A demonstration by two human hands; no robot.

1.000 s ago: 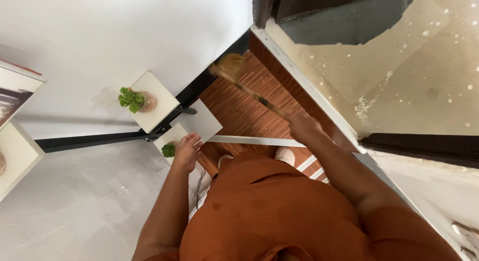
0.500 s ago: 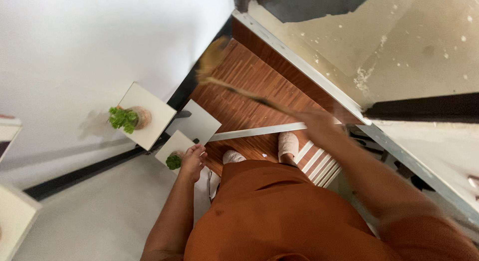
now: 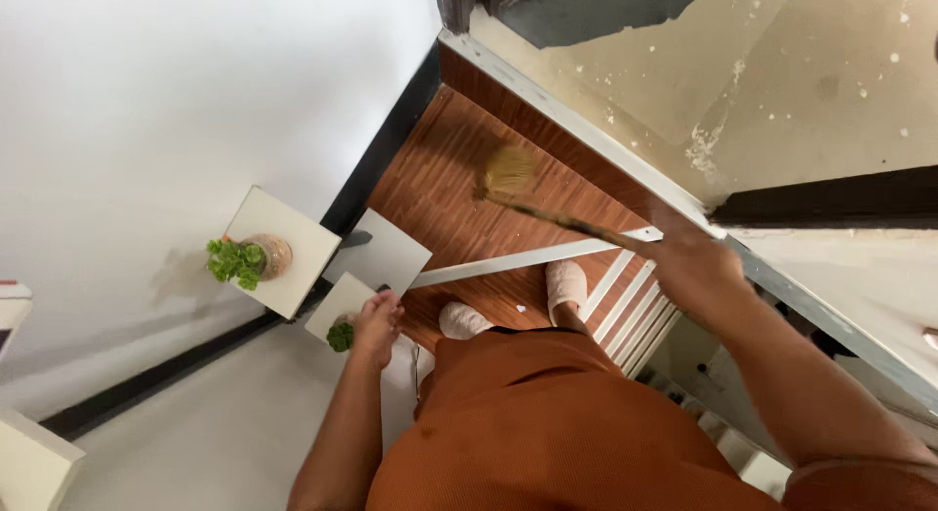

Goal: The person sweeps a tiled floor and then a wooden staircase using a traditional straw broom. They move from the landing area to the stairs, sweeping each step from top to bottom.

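Observation:
My right hand [image 3: 699,267] is closed around the thin stick of a straw broom [image 3: 508,171]. The blurred broom head hangs over the brown wood-pattern floor [image 3: 440,159] near the metal door sill [image 3: 586,130]. My left hand [image 3: 376,320] reaches down to the left, and its fingers curl on the edge of a small white shelf [image 3: 337,306]. That shelf carries a little green plant [image 3: 340,335]. My feet in pale slippers [image 3: 567,281] stand on the wood floor below my orange garment [image 3: 547,423].
A larger white shelf [image 3: 293,242] on the white wall holds a potted green plant [image 3: 244,260], and a grey shelf [image 3: 391,252] sits beside it. A white slatted rack [image 3: 625,296] lies by my feet. A stained beige surface [image 3: 782,81] lies beyond the sill.
The broom head has swept from the far corner by the wall to the right and closer to me. My right hand has moved right with it. My left hand stays on the small shelf.

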